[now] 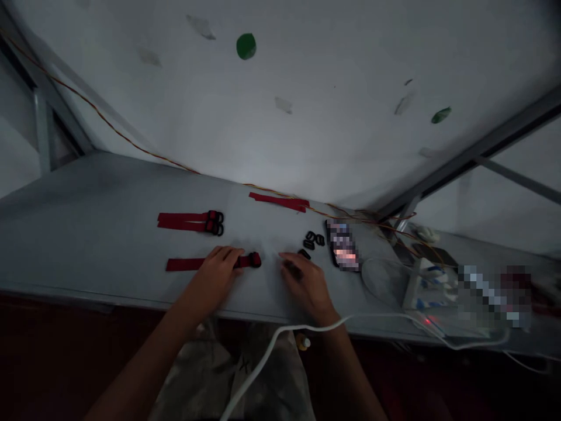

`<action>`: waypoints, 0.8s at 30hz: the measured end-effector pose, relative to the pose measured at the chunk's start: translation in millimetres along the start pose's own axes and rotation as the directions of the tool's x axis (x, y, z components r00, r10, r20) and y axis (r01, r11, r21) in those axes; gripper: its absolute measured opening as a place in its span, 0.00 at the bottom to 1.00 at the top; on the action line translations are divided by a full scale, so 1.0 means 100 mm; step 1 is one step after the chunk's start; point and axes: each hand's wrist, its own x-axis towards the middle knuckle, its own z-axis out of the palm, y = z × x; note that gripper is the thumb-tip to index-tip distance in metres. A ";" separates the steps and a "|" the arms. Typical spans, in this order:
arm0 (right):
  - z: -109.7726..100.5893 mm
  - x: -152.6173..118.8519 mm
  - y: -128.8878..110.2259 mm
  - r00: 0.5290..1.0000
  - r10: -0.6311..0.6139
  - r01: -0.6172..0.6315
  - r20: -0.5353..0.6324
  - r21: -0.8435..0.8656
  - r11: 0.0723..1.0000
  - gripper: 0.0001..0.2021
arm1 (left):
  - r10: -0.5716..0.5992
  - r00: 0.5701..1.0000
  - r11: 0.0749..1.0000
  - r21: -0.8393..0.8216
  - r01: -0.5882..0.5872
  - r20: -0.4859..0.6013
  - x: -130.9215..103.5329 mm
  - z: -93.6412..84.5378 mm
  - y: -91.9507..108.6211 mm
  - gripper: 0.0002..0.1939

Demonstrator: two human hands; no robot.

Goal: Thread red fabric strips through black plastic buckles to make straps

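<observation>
Okay, your left hand (218, 272) lies over 1 red strap (186, 265), pinch unclear. Your right hand (310, 283) curls near black buckles (309, 245); can't tell if it's gripping anything.

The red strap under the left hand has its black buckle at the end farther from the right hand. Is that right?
Not quite: the red strap under the left hand has its black buckle at the end nearer the right hand, as the head view shows.
</observation>
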 end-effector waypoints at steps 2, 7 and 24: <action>0.07 0.03 -0.08 0.994 -0.022 0.015 0.110 0.065 0.998 0.14 | -0.009 1.000 0.999 -0.053 0.009 -0.005 0.04 0.04 -0.02 0.18; 0.21 0.19 -0.27 0.980 -0.019 0.003 0.200 0.080 0.997 0.16 | 0.028 1.000 0.992 -0.122 -0.028 -0.004 0.05 0.03 -0.05 0.17; 0.45 0.43 -0.44 0.926 0.103 -0.346 0.362 0.711 0.612 0.11 | -0.200 0.979 0.872 -0.452 0.189 0.024 -0.01 -0.12 -0.06 0.16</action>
